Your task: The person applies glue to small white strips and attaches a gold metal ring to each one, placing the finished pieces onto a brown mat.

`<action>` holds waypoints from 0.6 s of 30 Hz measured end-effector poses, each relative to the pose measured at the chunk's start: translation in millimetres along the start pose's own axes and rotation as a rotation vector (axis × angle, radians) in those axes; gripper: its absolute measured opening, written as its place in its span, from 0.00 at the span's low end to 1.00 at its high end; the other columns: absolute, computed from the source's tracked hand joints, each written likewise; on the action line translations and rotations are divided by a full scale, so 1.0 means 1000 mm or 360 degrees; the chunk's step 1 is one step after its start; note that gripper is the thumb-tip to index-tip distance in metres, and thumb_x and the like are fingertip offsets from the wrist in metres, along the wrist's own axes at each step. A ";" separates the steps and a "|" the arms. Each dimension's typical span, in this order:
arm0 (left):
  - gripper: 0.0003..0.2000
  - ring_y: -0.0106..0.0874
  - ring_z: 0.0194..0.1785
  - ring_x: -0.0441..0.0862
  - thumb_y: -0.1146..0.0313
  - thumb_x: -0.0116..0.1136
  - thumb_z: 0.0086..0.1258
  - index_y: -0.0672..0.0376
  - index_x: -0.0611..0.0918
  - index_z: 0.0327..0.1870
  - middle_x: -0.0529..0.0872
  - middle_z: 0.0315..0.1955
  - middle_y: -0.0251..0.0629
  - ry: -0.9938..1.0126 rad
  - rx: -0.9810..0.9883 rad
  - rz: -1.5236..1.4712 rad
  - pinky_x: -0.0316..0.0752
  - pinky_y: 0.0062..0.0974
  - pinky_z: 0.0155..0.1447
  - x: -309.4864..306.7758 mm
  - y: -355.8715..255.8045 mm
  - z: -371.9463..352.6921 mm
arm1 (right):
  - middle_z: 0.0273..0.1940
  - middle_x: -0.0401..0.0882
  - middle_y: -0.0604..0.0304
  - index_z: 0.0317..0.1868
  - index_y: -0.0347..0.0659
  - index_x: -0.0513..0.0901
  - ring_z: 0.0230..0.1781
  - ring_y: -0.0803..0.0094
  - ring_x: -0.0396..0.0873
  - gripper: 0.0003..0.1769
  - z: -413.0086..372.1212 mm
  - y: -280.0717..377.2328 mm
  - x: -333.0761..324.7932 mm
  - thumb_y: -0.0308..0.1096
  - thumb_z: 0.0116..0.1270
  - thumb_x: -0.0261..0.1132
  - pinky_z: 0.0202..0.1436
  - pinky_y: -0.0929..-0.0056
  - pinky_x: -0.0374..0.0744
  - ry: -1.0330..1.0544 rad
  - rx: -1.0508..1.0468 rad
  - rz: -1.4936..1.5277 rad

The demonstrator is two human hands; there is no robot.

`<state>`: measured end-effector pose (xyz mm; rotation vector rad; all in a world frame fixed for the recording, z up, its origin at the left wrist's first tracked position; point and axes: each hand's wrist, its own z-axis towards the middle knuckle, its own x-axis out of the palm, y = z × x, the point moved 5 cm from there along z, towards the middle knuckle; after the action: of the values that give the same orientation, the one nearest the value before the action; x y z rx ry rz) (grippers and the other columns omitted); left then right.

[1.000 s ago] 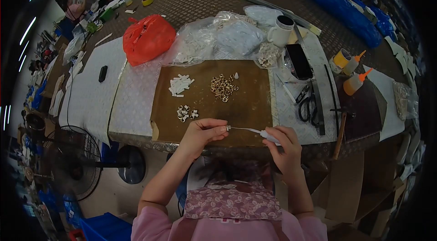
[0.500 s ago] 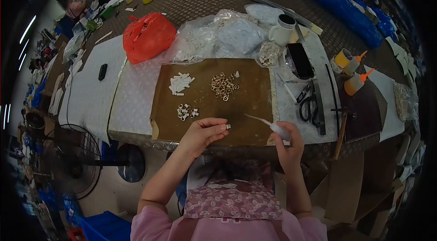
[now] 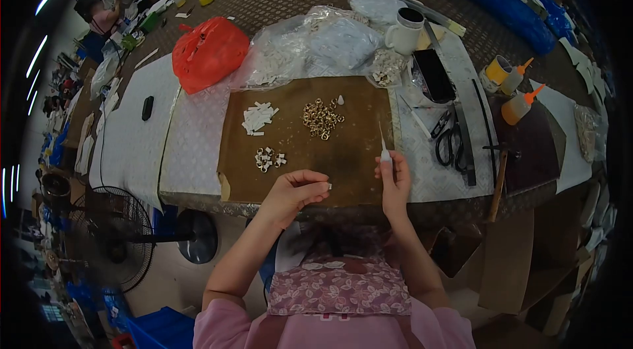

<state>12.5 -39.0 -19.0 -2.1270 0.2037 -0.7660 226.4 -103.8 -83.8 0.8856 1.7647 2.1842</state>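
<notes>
My left hand (image 3: pixel 298 192) pinches a small white piece (image 3: pixel 329 187) between thumb and fingertips, above the front part of a brown mat (image 3: pixel 356 118). My right hand (image 3: pixel 395 181) is closed around a small white bottle (image 3: pixel 386 156) whose long thin nozzle points up and away. On the mat lie a pile of white strips (image 3: pixel 259 118), a pile of gold-coloured metal rings (image 3: pixel 321 119) and, nearer to my left hand, a small group of rings with white pieces (image 3: pixel 268 159). A small white cap (image 3: pixel 341 100) stands beside the gold pile.
Behind the mat are a red bag (image 3: pixel 211 55), clear plastic bags (image 3: pixel 336 42) and a white mug (image 3: pixel 404 31). To the right lie a phone (image 3: pixel 434 76), scissors (image 3: pixel 450 144), a hammer (image 3: pixel 499 184) and orange-tipped bottles (image 3: pixel 517 108). A fan (image 3: pixel 115 243) stands at the lower left.
My right hand has moved left with the bottle and turned it, so the nozzle points upward instead of to the left. My left hand stays nearly in place with the white piece.
</notes>
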 end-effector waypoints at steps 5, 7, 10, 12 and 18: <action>0.08 0.27 0.35 0.84 0.79 0.63 0.60 0.64 0.81 0.40 0.85 0.33 0.37 0.0000 -0.0018 0.0004 0.80 0.19 0.41 -0.001 0.002 0.001 | 0.43 0.78 0.61 0.52 0.37 0.71 0.34 0.82 0.72 0.12 -0.002 -0.001 -0.003 0.30 0.71 0.55 0.39 0.82 0.72 -0.0022 -0.0026 0.0027; 0.08 0.27 0.35 0.84 0.79 0.63 0.59 0.64 0.81 0.40 0.85 0.33 0.37 0.0012 -0.0020 0.0001 0.80 0.19 0.42 0.000 0.002 0.002 | 0.43 0.77 0.62 0.52 0.37 0.72 0.35 0.83 0.72 0.12 -0.002 -0.002 -0.003 0.31 0.70 0.56 0.39 0.83 0.73 -0.0016 -0.0016 0.0037; 0.08 0.27 0.35 0.84 0.79 0.63 0.59 0.64 0.81 0.40 0.85 0.33 0.37 -0.0002 -0.0016 -0.0017 0.80 0.19 0.42 0.000 0.001 0.002 | 0.44 0.77 0.62 0.52 0.37 0.72 0.35 0.83 0.71 0.13 -0.002 -0.001 -0.003 0.31 0.70 0.57 0.40 0.83 0.73 -0.0006 -0.0017 0.0053; 0.08 0.26 0.34 0.84 0.79 0.63 0.59 0.64 0.81 0.40 0.85 0.32 0.37 -0.0001 -0.0011 -0.0025 0.80 0.19 0.41 -0.001 0.002 0.003 | 0.44 0.77 0.62 0.52 0.38 0.72 0.35 0.83 0.71 0.13 -0.002 -0.001 -0.003 0.31 0.70 0.57 0.40 0.83 0.73 -0.0009 -0.0020 0.0060; 0.07 0.24 0.33 0.83 0.79 0.63 0.60 0.60 0.78 0.35 0.83 0.31 0.36 0.0020 0.0014 -0.0060 0.78 0.17 0.38 0.000 0.003 0.004 | 0.43 0.78 0.62 0.52 0.38 0.72 0.35 0.82 0.72 0.13 -0.001 -0.005 -0.006 0.33 0.71 0.56 0.41 0.82 0.73 -0.0036 0.0006 0.0132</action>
<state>15.3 -38.2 -23.8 -2.1235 0.1667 -0.8011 230.0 -106.2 -90.3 0.9974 1.7523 2.2128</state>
